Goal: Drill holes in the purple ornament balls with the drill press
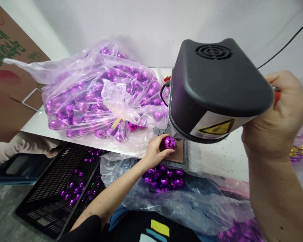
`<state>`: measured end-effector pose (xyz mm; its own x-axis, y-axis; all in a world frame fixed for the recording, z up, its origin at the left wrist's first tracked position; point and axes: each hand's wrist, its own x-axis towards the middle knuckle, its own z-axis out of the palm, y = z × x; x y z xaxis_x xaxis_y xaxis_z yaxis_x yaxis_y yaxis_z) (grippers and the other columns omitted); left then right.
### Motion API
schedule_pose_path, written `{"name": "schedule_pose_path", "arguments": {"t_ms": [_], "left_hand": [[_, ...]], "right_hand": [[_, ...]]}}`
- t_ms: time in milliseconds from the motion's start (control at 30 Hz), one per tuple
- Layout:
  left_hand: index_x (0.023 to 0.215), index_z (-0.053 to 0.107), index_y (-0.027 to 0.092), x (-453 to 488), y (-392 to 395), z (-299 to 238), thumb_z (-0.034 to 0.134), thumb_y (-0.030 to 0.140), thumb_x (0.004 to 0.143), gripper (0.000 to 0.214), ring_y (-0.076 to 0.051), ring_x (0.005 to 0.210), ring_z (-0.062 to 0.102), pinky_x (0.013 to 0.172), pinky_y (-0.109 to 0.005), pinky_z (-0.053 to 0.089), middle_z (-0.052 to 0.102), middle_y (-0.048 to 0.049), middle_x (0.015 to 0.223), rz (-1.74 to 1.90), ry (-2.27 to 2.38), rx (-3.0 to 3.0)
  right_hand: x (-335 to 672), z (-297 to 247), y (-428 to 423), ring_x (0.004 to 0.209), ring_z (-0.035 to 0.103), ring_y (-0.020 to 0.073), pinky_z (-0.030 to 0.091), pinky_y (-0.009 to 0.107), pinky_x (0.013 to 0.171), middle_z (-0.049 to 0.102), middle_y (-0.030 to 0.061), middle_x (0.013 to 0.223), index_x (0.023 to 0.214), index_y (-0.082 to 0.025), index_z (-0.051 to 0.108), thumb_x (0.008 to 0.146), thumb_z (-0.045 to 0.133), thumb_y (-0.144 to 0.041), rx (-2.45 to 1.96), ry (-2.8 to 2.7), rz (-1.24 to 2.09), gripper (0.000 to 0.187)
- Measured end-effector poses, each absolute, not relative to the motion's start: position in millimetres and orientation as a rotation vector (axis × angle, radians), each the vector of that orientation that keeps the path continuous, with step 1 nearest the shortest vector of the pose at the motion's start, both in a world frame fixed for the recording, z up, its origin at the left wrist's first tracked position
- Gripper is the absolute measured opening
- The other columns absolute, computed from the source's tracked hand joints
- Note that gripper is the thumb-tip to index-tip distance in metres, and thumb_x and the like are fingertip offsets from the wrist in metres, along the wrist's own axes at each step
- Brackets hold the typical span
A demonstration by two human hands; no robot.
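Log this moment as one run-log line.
left hand: holds purple ball on pad under black machine head | right hand: grips red handle | bag of purple balls on table

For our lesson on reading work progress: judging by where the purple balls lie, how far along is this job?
Done: some purple balls lie in the black crate. In hand: the left hand holds one ball on the pad under the black machine, whose handle the right hand grips. Left: the big bag is full.
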<state>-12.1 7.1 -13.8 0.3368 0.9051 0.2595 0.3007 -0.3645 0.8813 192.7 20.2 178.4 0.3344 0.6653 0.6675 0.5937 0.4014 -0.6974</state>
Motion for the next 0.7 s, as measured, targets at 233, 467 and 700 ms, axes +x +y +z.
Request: {"name": "schedule_pose_path", "arguments": {"t_ms": [233,467,700], "left_hand": [[0.119,0.062,0.02,-4,10,-9,0.081,0.034,0.077,0.049,-0.029,0.113,0.059,0.102,-0.045,0.046,0.065,-0.0105,0.117,0.931,1.139,2.012],[0.119,0.06,0.022,1,14,-9,0.077,0.034,0.079,0.044,-0.03,0.117,0.057,0.113,-0.053,0.036,0.065,-0.0083,0.116,0.844,1.117,1.931],[0.124,0.061,0.024,-1,9,-13,0.074,0.038,0.083,0.045,-0.031,0.123,0.055,0.119,-0.055,0.028,0.065,-0.01,0.124,0.795,1.024,1.879]], "right_hand": [[195,177,21,0.073,0.042,-0.0005,0.031,0.017,0.065,0.046,0.0002,0.071,0.076,-0.009,0.054,0.087,0.062,-0.043,-1.233,-1.336,0.074,0.037],[197,176,22,0.071,0.042,0.0004,0.029,0.017,0.062,0.046,0.0005,0.07,0.076,-0.009,0.056,0.086,0.063,-0.043,-1.235,-1.325,0.041,0.037],[200,175,21,0.07,0.04,-0.0023,0.029,0.013,0.062,0.046,0.0003,0.07,0.075,-0.007,0.058,0.087,0.064,-0.039,-1.228,-1.357,0.044,0.035]]}}
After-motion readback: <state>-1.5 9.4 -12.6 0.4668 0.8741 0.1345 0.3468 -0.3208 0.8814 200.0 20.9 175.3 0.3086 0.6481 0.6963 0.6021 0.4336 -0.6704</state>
